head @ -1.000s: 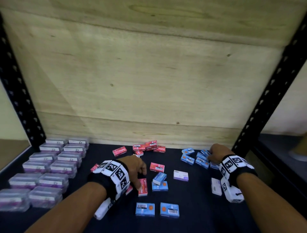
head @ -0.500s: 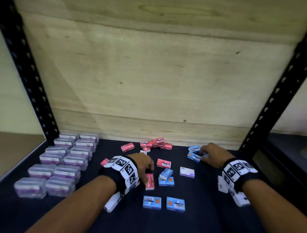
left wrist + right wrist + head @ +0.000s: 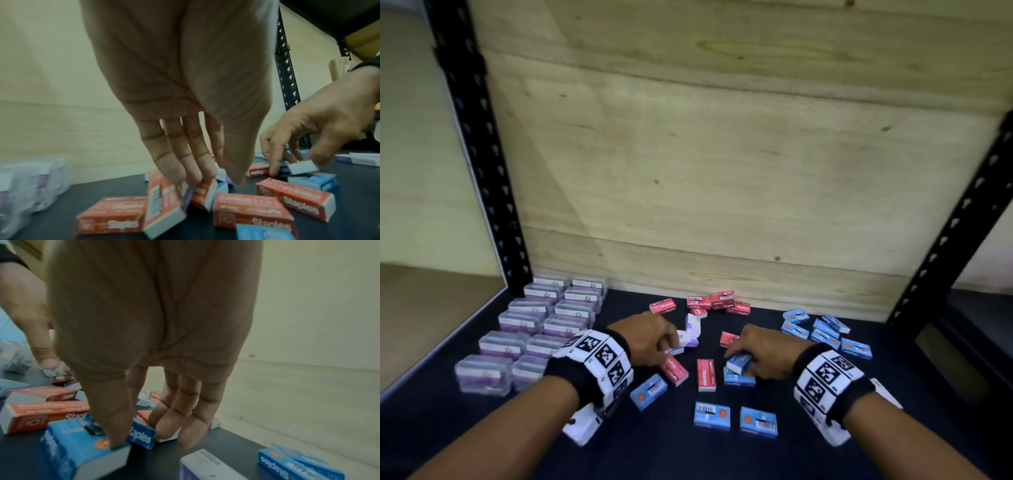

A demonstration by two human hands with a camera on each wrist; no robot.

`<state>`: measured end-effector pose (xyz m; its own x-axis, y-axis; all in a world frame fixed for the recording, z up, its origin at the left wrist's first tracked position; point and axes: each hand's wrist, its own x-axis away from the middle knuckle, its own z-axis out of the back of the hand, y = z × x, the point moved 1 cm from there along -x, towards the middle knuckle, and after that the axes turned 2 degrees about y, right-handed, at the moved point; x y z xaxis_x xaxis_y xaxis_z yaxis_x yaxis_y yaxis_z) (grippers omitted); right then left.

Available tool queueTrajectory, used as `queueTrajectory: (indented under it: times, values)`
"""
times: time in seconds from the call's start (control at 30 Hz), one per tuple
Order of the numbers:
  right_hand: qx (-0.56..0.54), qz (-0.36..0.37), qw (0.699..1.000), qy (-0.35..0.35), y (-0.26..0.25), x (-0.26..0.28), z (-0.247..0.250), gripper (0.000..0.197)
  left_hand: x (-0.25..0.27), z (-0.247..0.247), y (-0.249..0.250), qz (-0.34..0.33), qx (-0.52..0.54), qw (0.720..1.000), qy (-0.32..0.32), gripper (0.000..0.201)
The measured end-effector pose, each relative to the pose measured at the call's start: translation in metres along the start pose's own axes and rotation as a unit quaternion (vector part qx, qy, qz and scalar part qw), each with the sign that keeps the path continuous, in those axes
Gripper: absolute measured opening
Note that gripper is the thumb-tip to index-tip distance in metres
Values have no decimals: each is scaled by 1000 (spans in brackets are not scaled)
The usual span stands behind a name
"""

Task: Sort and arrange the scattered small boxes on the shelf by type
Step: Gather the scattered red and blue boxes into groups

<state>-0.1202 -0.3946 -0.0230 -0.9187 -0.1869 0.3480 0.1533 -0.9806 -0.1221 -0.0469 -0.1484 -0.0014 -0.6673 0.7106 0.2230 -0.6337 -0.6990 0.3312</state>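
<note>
Small staple boxes lie scattered on the dark shelf [image 3: 808, 445]. My left hand [image 3: 671, 344] reaches into the middle; in the left wrist view its fingertips [image 3: 197, 178] and thumb pinch a small red box [image 3: 203, 194]. A white-and-purple box [image 3: 691, 332] stands tilted just beyond it. My right hand [image 3: 736, 356] grips the upper blue box [image 3: 738, 363] of a small blue stack; its thumb presses on a blue box [image 3: 82, 444] in the right wrist view. More red boxes [image 3: 705, 375] lie between my hands.
Clear plastic cases [image 3: 534, 325] stand in rows at the left. A red cluster [image 3: 717, 303] sits by the wooden back wall [image 3: 722, 171]; a blue group [image 3: 825, 330] lies at back right. Three blue boxes [image 3: 711, 414] lie in front. Black uprights [image 3: 482, 154] frame both sides.
My right hand has left the blue group at the back right, come to the middle and taken hold of the stacked blue box. My left hand has shifted slightly back and right.
</note>
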Motion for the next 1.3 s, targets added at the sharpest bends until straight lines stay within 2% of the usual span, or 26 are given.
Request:
queueTrajectory:
  times: [0.17, 0.27, 0.37, 0.5, 0.63, 0.73, 0.97, 1.17, 1.3]
  values:
    - [12, -21, 1000, 13, -2, 1, 4, 39, 22, -1, -5, 49, -68, 996, -15, 14]
    - [27, -26, 999, 15, -8, 6, 7, 38, 30, -11, -3, 81, -113, 989, -48, 34]
    - [12, -34, 999, 10, -14, 11, 8, 37, 32, -18, -1, 84, -144, 984, -66, 48]
    - [4, -48, 999, -11, -21, 17, 7, 36, 36, -20, -2, 85, -149, 983, -65, 43]
    - [-15, -67, 997, -27, -28, 21, 8, 47, 41, -17, -4, 95, -143, 983, -66, 40]
    - [-13, -74, 997, -29, -30, 21, 3, 54, 42, -9, -4, 91, -119, 987, -61, 40]
    - [-4, -56, 998, -25, -30, 22, 5, 40, 31, 3, 21, 53, -86, 994, -39, 35]
    - [-16, -87, 996, 19, 11, 41, 18, 45, -16, 13, 59, -1, -69, 998, -12, 35]
    - [-3, -133, 989, 57, 49, 49, 20, 34, -63, 15, 83, -31, -92, 995, 11, 32]
